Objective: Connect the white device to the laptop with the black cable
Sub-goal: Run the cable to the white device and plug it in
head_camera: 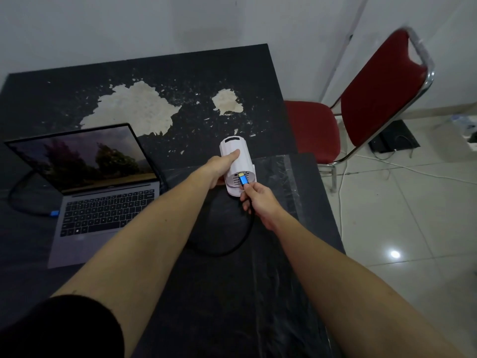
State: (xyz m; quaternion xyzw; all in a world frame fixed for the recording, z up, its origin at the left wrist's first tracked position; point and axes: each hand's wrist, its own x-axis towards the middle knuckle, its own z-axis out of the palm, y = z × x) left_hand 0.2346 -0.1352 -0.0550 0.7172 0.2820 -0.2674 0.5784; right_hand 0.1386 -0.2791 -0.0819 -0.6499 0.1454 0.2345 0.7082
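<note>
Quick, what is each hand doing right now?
Left hand: closed around the white device, steadying it.
Right hand: closed on the blue plug of the black cable, at the device's port.

No readable text, laptop [103, 202] key legends and small mark below its screen too blurred to read

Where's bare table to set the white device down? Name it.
Widest bare patch: the near table between the two forearms. Also the peeling far top behind the laptop. Crowded: around the white device, where left hand, right hand and looping black cable meet.
</note>
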